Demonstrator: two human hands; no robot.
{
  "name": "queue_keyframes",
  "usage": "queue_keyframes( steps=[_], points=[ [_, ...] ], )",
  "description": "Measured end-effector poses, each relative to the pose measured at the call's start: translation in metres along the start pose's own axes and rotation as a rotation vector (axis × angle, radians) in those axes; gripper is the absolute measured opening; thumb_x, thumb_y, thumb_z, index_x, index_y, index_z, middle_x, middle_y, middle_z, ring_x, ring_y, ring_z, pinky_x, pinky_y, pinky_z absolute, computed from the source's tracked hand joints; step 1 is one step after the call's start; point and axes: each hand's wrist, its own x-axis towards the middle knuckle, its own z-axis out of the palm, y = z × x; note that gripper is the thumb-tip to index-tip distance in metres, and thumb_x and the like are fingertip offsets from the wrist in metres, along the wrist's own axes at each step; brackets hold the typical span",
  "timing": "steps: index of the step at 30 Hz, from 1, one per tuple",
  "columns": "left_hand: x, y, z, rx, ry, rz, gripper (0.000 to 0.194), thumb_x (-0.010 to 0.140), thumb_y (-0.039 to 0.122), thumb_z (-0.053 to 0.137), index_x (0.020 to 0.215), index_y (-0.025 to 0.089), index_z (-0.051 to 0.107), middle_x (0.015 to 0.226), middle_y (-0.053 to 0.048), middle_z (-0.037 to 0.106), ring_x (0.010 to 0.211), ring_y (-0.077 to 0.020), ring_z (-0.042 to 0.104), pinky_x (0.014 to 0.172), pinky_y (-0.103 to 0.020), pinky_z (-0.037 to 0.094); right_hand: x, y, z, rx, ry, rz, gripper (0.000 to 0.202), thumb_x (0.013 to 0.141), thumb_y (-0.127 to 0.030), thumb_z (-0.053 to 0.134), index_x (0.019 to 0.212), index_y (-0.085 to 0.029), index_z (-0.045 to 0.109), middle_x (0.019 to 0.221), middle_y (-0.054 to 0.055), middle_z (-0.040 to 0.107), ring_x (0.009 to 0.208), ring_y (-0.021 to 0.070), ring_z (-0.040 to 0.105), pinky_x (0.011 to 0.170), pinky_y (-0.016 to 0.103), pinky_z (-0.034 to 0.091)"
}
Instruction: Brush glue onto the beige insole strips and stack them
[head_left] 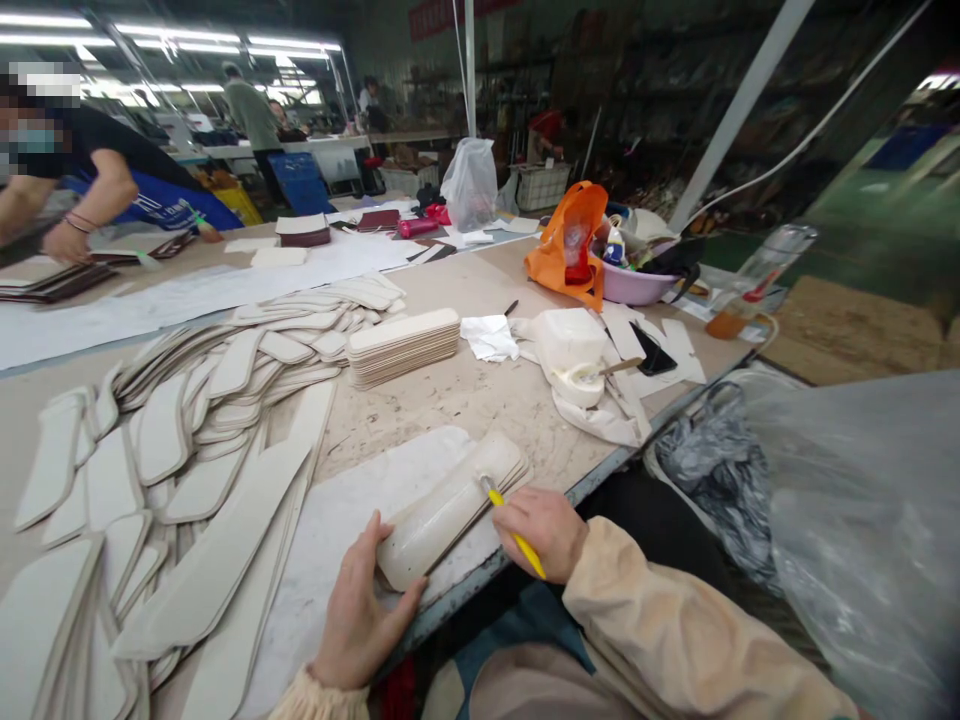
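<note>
A yellow-handled brush [517, 530] is gripped in my right hand [544, 535], its tip touching the top piece of a stack of off-white, round-ended panels [439, 510]. The top panel looks wet and shiny. My left hand [364, 610] grips the near end of this stack, thumb on one side and fingers on the other. Under the stack lies a white sheet [337, 510]. A white tub [574, 345] with creamy white matter at its mouth and a flat stick [622, 366] in it stands beyond my right hand.
Loose off-white panels [217, 480] cover the table's left side; a neat panel stack [405, 350] stands farther back. An orange bag [570, 245], a lilac basin [637, 285] and a tilted bottle [761, 280] sit far right. A co-worker's hand [71, 240] works at far left.
</note>
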Motion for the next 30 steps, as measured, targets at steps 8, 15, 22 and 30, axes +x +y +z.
queue_keyframes(
  steps=[8,15,22,30],
  points=[
    [-0.001,-0.001,0.0,0.004,-0.012,-0.001,0.088,0.076,0.04,0.068,0.147,0.018,0.021,0.121,-0.013,0.058,0.111,-0.0285,0.057,0.095,-0.046,0.049,-0.004,0.009,-0.01,-0.028,0.1,0.14,0.011,0.085,-0.015,0.05,0.086,-0.017,0.061,0.07,0.005,0.062,0.068,0.0167,0.056,0.064,0.027,0.041],
    [0.0,0.002,-0.001,0.008,-0.018,0.008,0.088,0.076,0.04,0.068,0.147,0.017,0.02,0.119,-0.014,0.058,0.109,-0.0282,0.058,0.093,-0.045,0.05,-0.002,-0.057,0.016,0.29,0.068,-0.015,0.009,0.081,-0.018,0.051,0.082,-0.02,0.06,0.065,0.002,0.058,0.062,0.0156,0.054,0.059,0.026,0.041],
    [0.001,0.003,-0.002,0.036,-0.024,0.002,0.087,0.075,0.04,0.067,0.146,0.017,0.022,0.119,-0.014,0.059,0.109,-0.0283,0.059,0.093,-0.045,0.05,-0.003,-0.035,0.005,0.66,0.17,0.289,0.01,0.089,-0.018,0.051,0.09,-0.021,0.061,0.08,0.002,0.066,0.074,0.0136,0.062,0.071,0.024,0.047],
    [0.001,0.0,0.0,0.019,-0.04,-0.01,0.086,0.076,0.038,0.067,0.146,0.017,0.022,0.122,-0.014,0.057,0.113,-0.0286,0.056,0.097,-0.047,0.048,-0.011,-0.006,-0.005,0.536,0.259,0.398,0.01,0.089,-0.02,0.051,0.088,-0.021,0.061,0.078,0.003,0.065,0.072,0.0151,0.062,0.069,0.027,0.047]
  ],
)
